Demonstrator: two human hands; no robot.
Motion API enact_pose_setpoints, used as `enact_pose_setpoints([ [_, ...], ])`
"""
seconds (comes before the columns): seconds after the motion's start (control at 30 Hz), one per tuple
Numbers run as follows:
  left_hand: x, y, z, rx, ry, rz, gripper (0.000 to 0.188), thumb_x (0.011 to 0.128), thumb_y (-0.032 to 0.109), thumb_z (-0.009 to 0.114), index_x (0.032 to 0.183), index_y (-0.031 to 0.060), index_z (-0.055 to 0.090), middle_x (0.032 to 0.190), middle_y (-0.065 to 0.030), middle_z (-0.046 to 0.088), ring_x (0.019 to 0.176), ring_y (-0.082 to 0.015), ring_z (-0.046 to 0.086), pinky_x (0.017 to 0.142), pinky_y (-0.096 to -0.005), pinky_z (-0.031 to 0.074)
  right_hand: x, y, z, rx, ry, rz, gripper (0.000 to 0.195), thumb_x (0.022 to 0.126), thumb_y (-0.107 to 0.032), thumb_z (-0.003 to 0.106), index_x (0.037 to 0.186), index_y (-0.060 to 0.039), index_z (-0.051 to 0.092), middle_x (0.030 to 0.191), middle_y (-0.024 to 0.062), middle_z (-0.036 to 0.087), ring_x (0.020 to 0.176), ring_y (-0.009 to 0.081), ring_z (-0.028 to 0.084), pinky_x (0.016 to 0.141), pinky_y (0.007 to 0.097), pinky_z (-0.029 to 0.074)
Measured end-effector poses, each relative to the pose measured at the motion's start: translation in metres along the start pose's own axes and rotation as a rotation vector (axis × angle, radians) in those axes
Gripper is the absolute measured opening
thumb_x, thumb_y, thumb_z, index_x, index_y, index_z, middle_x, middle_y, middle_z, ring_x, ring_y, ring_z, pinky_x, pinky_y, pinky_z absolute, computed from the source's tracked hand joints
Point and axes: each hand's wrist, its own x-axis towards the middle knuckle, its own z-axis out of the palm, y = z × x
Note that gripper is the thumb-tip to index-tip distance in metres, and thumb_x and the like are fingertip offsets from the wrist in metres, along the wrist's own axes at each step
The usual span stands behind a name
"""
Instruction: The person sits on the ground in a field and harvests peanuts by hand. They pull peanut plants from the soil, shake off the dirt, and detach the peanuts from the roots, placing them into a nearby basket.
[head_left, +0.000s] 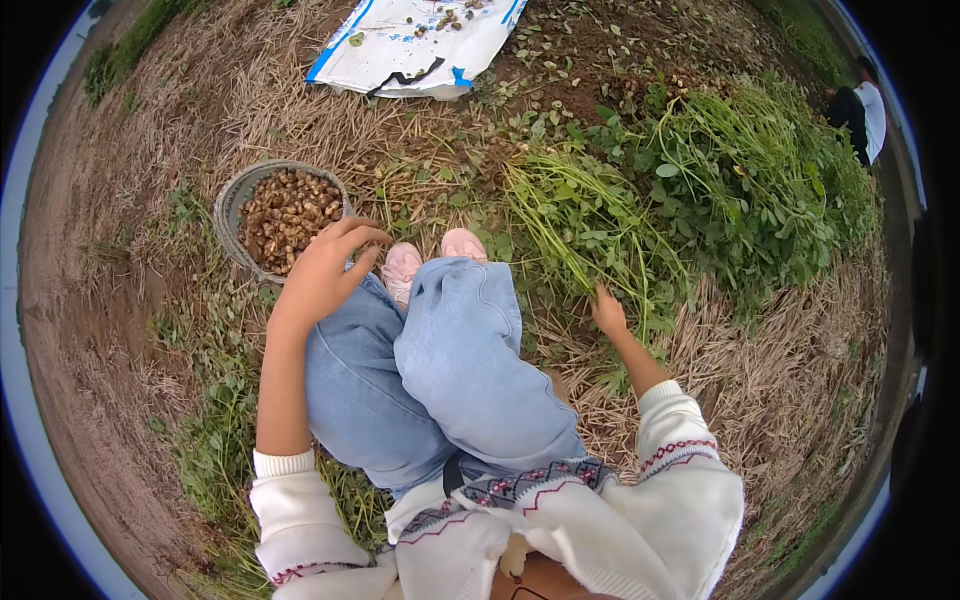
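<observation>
My left hand (327, 268) hovers over my knee at the near right rim of a round bucket (225, 217), its fingers apart and nothing seen in them. Brown unshelled peanuts (289, 214) fill much of the bucket. On the right, my right hand (608, 311) reaches down to the stems of pulled peanut plants (574, 247) lying on the ground, its fingers closed around some green stems. The roots of these plants point away from me, towards the top. A bigger heap of leafy peanut plants (750, 180) lies just beyond, to the right.
A white woven sack (420, 56) with blue edging and a black strap lies flat ahead, with scattered peanuts on it. Dry straw and loose leaves cover the soil. More green plants (217, 442) lie at my left. A person (862, 112) in a white top is at the far right.
</observation>
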Motion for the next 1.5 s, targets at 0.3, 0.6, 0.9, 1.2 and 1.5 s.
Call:
enact_pose_setpoints([
  [0.3,-0.021,-0.025,-0.005,-0.024,0.054,-0.023,0.019,0.084,0.013,0.052,0.099,0.0066,0.060,0.107,-0.0097,0.055,0.103,-0.0269,0.052,0.088,-0.0361,0.041,0.030,-0.015,-0.086,-0.388,-0.674,0.266,0.045,0.083,-0.036,0.056,0.112,-0.0024,0.055,0.101,0.0171,0.061,0.090,0.0306,0.059,0.076,0.0414,0.049],
  [0.6,0.012,-0.035,-0.020,-0.348,-0.030,-0.059,0.023,0.081,0.015,0.051,0.099,0.0061,0.061,0.114,-0.0109,0.055,0.107,-0.0285,0.052,0.090,-0.0391,0.040,0.160,-0.178,-0.108,-0.405,0.148,0.023,0.120,0.054,-0.064,0.070,0.142,-0.0217,-0.001,0.147,0.0095,0.007,0.134,0.0324,0.011,0.104,0.0588,0.012],
  [0.9,0.041,-0.099,0.009,-0.509,0.087,-0.162,0.019,0.082,0.007,0.051,0.097,0.0050,0.062,0.107,-0.0124,0.057,0.100,-0.0275,0.056,0.085,-0.0349,0.043,0.257,-0.110,-0.095,-0.299,-0.098,0.385,0.105,0.065,-0.051,0.069,0.141,-0.0154,0.004,0.141,0.0123,0.024,0.114,0.0293,0.046,0.100,0.0543,0.026],
  [1.2,0.088,-0.156,0.097,-0.816,0.063,-0.217,0.017,0.084,0.006,0.048,0.095,0.0026,0.060,0.097,-0.0111,0.059,0.093,-0.0240,0.057,0.083,-0.0320,0.043,0.234,-0.156,-0.145,-0.334,0.247,-0.154,0.051,0.065,-0.045,0.068,0.085,0.0016,0.065,0.050,0.0096,0.056,0.045,0.0226,0.055,0.044,0.0339,0.044],
  [1.5,0.104,-0.187,0.164,-1.281,-0.006,-0.407,0.020,0.090,0.009,0.044,0.100,-0.0013,0.057,0.096,-0.0069,0.060,0.092,-0.0147,0.056,0.082,-0.0273,0.044,0.274,-0.272,-0.120,-0.548,0.083,-0.446,0.050,0.070,-0.039,0.062,0.107,-0.0063,0.060,0.056,0.0126,0.058,0.050,0.0274,0.058,0.048,0.0360,0.047],
])
